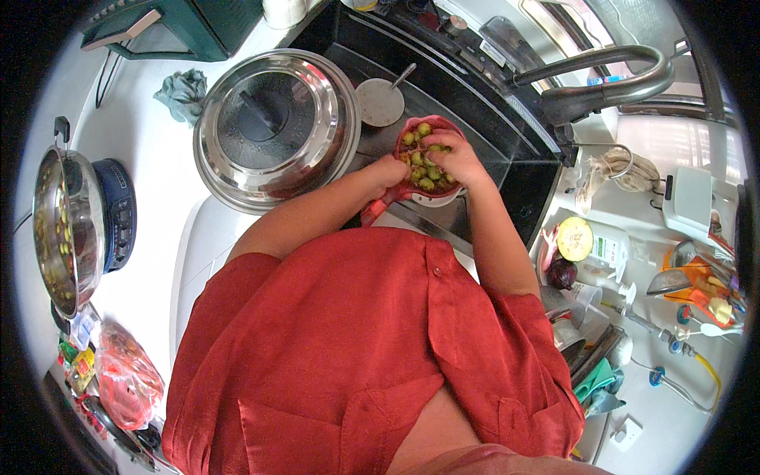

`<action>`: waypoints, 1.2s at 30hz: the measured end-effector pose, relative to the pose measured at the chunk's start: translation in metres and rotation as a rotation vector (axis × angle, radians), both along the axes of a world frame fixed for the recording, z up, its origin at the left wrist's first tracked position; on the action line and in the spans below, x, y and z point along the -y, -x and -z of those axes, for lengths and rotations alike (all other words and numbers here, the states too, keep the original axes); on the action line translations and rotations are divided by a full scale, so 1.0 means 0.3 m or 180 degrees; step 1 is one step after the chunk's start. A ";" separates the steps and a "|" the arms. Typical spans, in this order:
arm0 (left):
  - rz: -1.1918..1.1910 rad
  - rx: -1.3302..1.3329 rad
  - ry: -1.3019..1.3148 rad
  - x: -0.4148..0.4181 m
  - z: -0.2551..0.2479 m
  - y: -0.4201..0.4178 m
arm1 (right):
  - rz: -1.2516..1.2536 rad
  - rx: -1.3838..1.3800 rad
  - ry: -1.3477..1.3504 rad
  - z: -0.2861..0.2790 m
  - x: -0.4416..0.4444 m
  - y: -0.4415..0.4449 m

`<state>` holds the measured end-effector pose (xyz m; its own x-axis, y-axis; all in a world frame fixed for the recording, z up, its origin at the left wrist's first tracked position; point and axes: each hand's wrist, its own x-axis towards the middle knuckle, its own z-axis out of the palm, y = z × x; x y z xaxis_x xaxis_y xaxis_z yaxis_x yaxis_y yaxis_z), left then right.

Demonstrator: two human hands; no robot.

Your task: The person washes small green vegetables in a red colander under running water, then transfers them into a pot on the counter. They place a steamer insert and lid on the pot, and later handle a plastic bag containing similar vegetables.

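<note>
A red strainer-like scoop (404,189) with a handle holds several small green fruits or vegetables (426,172) over the dark sink (510,190). My left hand (396,173) grips its left side near the handle. The fingers of my right hand (456,155) reach into it from the right and touch the green pieces; whether they pinch one cannot be made out. Below the scoop, part of a white vessel (438,199) shows. A pale bowl with a spoon (380,104) stands in the sink, left of and beyond the scoop.
A large steel wok lid (317,95) lies left of the sink, beside a grey-blue cloth (183,95). Far left, a steel wok with food (86,228) rests by a blue cooker (120,214). The faucet (611,92) arches at right, near a red onion (561,274) and a cut vegetable (575,238).
</note>
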<state>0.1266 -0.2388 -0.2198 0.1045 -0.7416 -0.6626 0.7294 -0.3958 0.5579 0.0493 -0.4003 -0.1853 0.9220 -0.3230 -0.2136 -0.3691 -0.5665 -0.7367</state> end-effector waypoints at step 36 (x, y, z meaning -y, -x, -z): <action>-0.0050 -0.0012 0.0150 -0.008 0.005 0.000 | 0.0097 -0.0026 0.0906 -0.024 -0.053 -0.033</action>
